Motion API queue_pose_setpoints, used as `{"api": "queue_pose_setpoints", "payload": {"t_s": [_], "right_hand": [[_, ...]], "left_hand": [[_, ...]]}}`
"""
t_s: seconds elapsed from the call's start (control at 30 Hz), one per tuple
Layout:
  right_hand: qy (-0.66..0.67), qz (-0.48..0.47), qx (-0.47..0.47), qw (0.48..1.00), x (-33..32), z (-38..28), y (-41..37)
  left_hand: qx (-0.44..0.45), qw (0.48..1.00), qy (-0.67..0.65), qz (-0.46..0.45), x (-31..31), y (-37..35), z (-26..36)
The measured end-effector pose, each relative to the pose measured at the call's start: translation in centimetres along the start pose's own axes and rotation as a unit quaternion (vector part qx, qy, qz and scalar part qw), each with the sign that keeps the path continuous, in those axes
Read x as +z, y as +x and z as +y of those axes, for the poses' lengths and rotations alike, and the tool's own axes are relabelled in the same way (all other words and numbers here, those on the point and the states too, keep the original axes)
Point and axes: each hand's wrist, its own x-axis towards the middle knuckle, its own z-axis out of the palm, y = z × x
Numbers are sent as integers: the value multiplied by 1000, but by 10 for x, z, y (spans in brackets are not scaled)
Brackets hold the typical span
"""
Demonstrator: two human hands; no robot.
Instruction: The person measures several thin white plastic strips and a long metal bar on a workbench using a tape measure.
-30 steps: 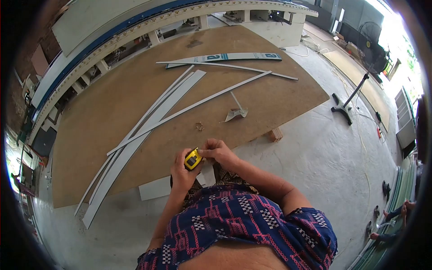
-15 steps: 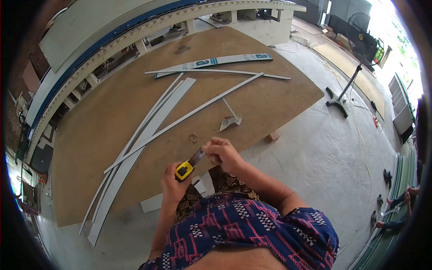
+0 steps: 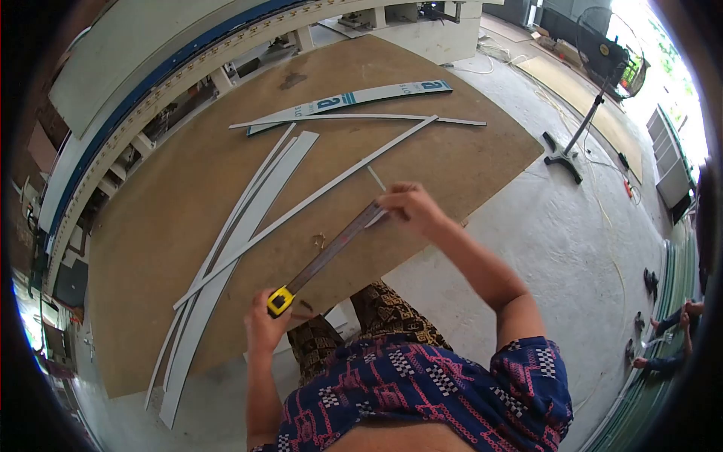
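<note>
- Gripping the yellow tape measure (image 3: 280, 301) in the left hand (image 3: 263, 324), with fingers curled closed around its case, over the near side of the brown board (image 3: 135, 256).
- Pinching the free end of the blade (image 3: 331, 258) in the right hand (image 3: 409, 204), with fingers drawn together, over the right-hand part of the brown board; not showing the exact fingertip hold from this angle.
- Possibly risking a snap-back of the blade toward the left hand, through a slip of that pinch.
- Perhaps risking a buckle or twist in the unsupported blade, through a tilt of either hand above the brown board.
- Possibly risking a knock to the small brass-coloured bits (image 3: 320, 241) lying on the brown board, through a low dip of the blade near them.
- Partly covering a bent pale piece (image 3: 376, 218) on the brown board with the right hand, perhaps leaving a snag there.
- Seeing a narrow strip (image 3: 331, 191) crossing over a wide pale strip (image 3: 205, 324) on the brown board, perhaps standing in the way of a flat blade.
- Seeing a blue-printed strip (image 3: 358, 98) lying toward the far side of the brown board.
- Seeing a long machine (image 3: 218, 44) beyond the brown board, and a fan (image 3: 604, 56) standing to its right.
- Noticing another person (image 3: 669, 324) well apart, right of the brown board.
</note>
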Motion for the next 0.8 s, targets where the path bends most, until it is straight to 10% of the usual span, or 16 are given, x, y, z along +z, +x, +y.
{"api": "queue_pose_setpoints", "payload": {"t_s": [0.8], "right_hand": [[-211, 321, -85, 920, -276, -45, 249]], "left_hand": [[-68, 989, 107, -71, -56, 83, -90]]}}
